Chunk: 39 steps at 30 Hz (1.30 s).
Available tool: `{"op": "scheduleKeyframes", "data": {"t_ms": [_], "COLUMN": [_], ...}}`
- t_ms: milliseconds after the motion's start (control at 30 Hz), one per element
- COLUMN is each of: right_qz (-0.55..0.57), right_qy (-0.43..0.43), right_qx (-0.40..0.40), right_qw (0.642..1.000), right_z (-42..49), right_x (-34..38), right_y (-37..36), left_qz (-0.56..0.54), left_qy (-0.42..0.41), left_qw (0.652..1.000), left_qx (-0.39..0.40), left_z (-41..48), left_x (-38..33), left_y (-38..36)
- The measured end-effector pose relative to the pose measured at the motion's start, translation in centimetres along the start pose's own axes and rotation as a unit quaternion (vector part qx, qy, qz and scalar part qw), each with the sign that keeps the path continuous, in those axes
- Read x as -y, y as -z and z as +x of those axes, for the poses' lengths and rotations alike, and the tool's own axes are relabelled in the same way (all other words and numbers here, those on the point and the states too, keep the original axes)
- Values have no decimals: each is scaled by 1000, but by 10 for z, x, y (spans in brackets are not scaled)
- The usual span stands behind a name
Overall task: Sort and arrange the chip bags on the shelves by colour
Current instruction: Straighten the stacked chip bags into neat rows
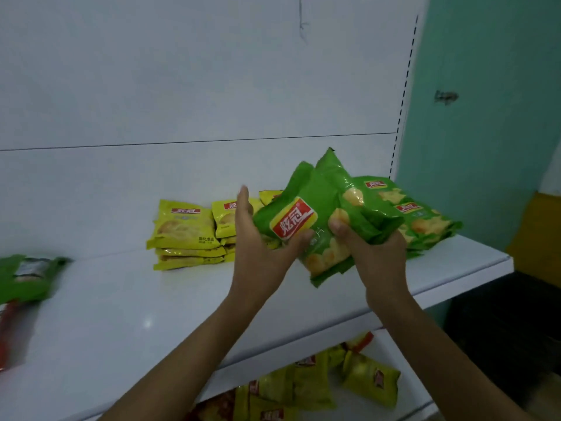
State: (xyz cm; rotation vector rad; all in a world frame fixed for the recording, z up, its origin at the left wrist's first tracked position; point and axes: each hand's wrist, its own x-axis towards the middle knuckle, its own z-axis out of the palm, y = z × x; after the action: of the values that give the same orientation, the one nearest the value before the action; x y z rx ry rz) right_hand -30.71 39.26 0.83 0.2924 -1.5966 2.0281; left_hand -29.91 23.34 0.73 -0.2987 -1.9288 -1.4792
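White shelf (pixel 121 299) — right hand (pixel 375 259) fingers clamped on green chip bags (pixel 321 196), left hand (pixel 261 244) fingers straight, steadying; next, probably onto green stack (pixel 425 217) at right.

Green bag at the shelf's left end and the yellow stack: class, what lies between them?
Head view: only bare white shelf separates the green bag from the yellow stack.
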Motion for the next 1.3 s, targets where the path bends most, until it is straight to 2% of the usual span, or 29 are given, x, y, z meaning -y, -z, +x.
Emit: {"op": "scheduleKeyframes", "data": {"t_ms": [67,100,167,200,267,333,433,533,700,833,967,1067,1167,1300], "right_qz": [45,67,121,143,167,163,120,127,-15,-31,-43,-49,-44,-62], "right_qy": [-63,-86,-122,-139,-170,-192,-197,-193,-162,-113,-82,-52,-56,-81], "right_qx": [-4,-7,-9,-4,9,28,43,54,121,84,68,42,13,42], "right_qw": [997,994,985,980,971,967,972,971,979,990,993,997,997,994], "right_z": [4,5,5,4,0,-3,-4,10,42,51,69,100,145,202], "right_x": [-7,-11,-17,-19,-24,-28,-28,-17,7,7,4,8,8,-4], "right_y": [-4,-6,-9,-10,-13,-13,-11,-4,19,39,57,85,128,181], "left_qz": [-142,-209,-327,-359,-379,-374,-359,-349,-302,-224,-278,-245,-205,-108], "left_qy": [157,200,226,219,213,234,256,276,280,259,270,288,282,281], "left_qw": [977,957,915,904,900,897,897,895,903,937,920,925,936,952], "left_qx": [5,-18,-75,-77,-25,34,37,40,123,74,54,30,44,51], "left_z": [0,2,7,8,2,-4,3,20,36,35,54,79,100,115], "left_x": [2,7,17,19,13,8,10,7,7,7,-10,-20,-17,-5], "left_y": [-15,-20,-25,-27,-30,-29,-20,-13,-16,-40,-75,-107,-141,-189]}}
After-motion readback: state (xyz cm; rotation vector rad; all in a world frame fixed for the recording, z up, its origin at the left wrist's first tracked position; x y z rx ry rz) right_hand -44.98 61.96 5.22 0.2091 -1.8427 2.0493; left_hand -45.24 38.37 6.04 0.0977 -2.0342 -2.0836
